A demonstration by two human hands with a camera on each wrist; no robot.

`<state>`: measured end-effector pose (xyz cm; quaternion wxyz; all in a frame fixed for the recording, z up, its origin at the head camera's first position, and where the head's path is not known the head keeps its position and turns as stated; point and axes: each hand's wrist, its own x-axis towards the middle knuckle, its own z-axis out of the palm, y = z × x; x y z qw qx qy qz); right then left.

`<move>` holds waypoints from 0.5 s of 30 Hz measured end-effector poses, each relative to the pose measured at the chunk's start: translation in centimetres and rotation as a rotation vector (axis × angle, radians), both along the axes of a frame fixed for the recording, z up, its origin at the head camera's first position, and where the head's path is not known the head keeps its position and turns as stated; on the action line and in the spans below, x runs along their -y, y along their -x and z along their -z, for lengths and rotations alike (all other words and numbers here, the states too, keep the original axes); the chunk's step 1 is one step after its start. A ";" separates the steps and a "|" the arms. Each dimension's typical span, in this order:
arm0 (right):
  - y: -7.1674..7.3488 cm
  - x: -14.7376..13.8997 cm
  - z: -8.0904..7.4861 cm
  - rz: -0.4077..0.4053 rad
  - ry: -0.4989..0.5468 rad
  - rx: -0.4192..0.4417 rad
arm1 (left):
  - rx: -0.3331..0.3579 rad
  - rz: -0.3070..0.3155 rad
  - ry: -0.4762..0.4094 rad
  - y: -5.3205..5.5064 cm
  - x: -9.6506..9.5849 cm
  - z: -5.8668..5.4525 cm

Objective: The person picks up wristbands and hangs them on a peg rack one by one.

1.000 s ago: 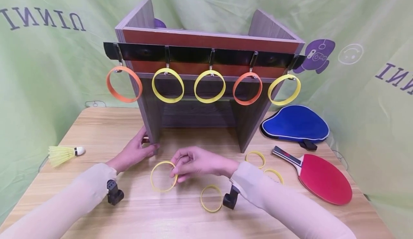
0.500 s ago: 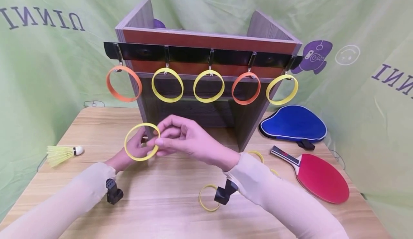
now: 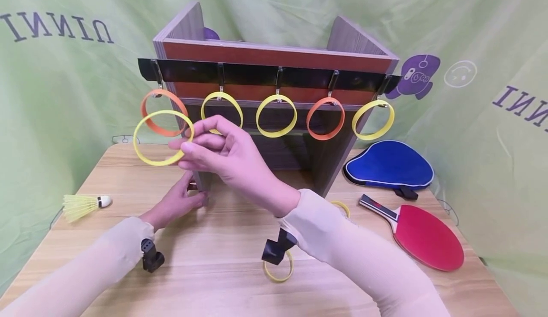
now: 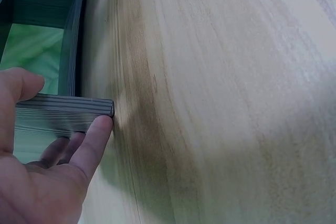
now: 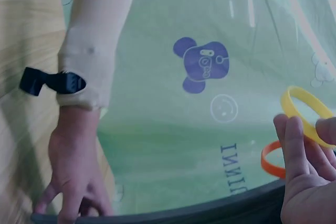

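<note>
My right hand (image 3: 239, 160) pinches a thin yellow wristband (image 3: 158, 163) between thumb and fingers. In the head view it overlaps the leftmost hanging orange wristband (image 3: 143, 106); the right wrist view shows the held yellow wristband (image 5: 287, 103) apart from the orange one (image 5: 269, 167). A black strip (image 3: 252, 73) with hooks runs across the wooden stand (image 3: 278, 50), and several yellow and orange wristbands hang from it. Low at the stand's left side, my left hand (image 3: 173, 205) grips the side panel (image 4: 68, 103), thumb and fingers on opposite faces.
On the table, a yellow wristband (image 3: 279, 280) lies at the front, and another (image 3: 342, 206) is partly behind my right sleeve. To the right are a red table tennis bat (image 3: 428, 236) and a blue case (image 3: 389, 164). A shuttlecock (image 3: 85, 206) lies left.
My right hand has raised the yellow wristband from low over the table, up and leftward past my left hand, to the height of the hanging row. My left hand stays on the panel.
</note>
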<state>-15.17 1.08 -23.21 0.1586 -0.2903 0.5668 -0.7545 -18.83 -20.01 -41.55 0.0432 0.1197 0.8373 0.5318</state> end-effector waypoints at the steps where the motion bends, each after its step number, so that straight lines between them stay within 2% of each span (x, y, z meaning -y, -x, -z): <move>1: 0.0 0.2 -0.2 0.007 0.013 -0.001 | -0.011 0.003 0.000 0.0 0.0 0.0; 8: 0.2 1.8 -1.1 0.056 0.086 0.019 | -0.040 0.020 -0.019 0.0 0.1 0.0; 15: 0.7 2.9 -1.0 0.135 0.113 0.064 | -0.047 0.020 -0.034 0.0 0.0 0.0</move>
